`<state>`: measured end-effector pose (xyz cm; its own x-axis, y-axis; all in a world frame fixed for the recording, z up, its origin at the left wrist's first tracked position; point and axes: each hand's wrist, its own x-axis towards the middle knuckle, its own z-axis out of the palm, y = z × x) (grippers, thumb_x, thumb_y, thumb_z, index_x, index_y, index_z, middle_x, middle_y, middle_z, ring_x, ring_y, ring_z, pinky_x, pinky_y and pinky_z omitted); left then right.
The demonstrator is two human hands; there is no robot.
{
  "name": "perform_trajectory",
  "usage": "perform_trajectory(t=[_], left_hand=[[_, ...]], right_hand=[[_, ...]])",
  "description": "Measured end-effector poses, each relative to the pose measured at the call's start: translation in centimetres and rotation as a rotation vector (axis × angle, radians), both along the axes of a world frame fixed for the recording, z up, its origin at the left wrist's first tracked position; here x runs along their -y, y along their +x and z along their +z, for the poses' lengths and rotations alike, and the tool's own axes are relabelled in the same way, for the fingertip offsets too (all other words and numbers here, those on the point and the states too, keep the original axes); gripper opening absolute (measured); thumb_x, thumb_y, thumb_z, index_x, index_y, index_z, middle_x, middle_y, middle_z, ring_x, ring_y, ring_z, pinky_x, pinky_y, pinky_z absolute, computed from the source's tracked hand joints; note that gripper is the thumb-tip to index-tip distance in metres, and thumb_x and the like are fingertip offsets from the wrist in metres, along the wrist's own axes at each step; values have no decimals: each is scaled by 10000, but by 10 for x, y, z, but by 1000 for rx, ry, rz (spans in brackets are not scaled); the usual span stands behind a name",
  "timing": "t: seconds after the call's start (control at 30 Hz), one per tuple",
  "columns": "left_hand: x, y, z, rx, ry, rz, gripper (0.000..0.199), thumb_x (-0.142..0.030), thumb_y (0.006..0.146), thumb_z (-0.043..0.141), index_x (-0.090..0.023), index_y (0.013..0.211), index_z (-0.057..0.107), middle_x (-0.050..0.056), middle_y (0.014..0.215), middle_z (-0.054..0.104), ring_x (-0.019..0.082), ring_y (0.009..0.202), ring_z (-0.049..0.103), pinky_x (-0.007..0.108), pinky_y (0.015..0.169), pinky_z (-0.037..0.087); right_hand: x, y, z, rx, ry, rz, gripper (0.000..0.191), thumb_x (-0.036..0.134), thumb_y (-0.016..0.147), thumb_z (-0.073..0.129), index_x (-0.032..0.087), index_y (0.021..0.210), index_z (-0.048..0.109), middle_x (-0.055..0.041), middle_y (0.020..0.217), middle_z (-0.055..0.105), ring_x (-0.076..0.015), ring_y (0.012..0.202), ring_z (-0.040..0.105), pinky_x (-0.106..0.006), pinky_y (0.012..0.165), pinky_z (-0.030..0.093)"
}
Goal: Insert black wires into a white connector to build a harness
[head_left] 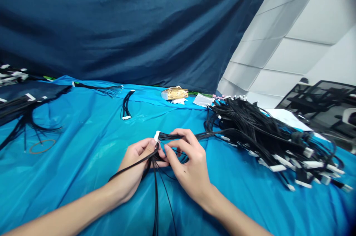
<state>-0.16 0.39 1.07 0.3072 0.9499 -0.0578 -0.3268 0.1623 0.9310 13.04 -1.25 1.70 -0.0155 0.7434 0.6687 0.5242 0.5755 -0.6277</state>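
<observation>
Near the middle of the blue-covered table, my left hand (139,158) pinches a white connector (157,136) between thumb and fingers. Black wires (155,195) hang from it toward me, and one thicker black cable loops across my left wrist. Just to the right, my right hand (189,162) is closed with thumb and fingertips on thin black wires close to the connector. A black wire bundle (205,135) runs from the connector behind my right fingers toward the heap on the right. The exact wire at my right fingertips is too small to make out.
A big heap of black wire harnesses (250,136) with white connectors lies at the right. More harnesses (20,108) lie at the left, beside a brown ring (42,146). A short harness (127,104), a gold packet (175,93) and a clear bag (203,100) lie at the back.
</observation>
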Motion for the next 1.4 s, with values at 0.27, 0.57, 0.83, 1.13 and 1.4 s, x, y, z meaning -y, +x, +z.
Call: perform_trajectory(t=[0.27,0.57,0.83,1.13,1.4], left_hand=[[1,0,1,-1,-9,-4,211,-332,785,512,-144,706,568,-2,674,526,99,648,519,287,674,508],[2,0,2,-14,-12,3,223,-348,780,511,-147,708,573,-7,668,530,102,638,526,289,677,507],[2,0,3,-9,-11,7,220,-337,776,519,-142,686,569,-8,653,523,101,632,516,293,673,507],[3,0,2,-13,-12,8,226,-339,778,514,-141,685,568,-7,655,527,106,633,522,302,674,510],[4,1,6,-14,-35,-1,229,-343,778,513,-136,696,567,-2,658,531,112,633,530,294,667,506]], right_hand=[[-1,0,-1,1,2,-6,132,156,780,511,179,709,620,-69,943,541,-177,871,551,-293,724,464],[-1,0,-1,-6,2,6,125,151,780,514,173,715,618,-69,942,536,-167,867,547,-280,728,461],[-1,0,0,2,21,1,120,144,772,519,180,704,612,-65,922,542,-166,881,543,-277,717,458],[0,0,1,5,25,1,115,129,764,526,169,700,613,-66,915,544,-160,885,536,-255,691,454],[0,-1,1,-2,16,3,118,122,762,523,178,703,609,-66,917,541,-161,890,535,-254,689,455]])
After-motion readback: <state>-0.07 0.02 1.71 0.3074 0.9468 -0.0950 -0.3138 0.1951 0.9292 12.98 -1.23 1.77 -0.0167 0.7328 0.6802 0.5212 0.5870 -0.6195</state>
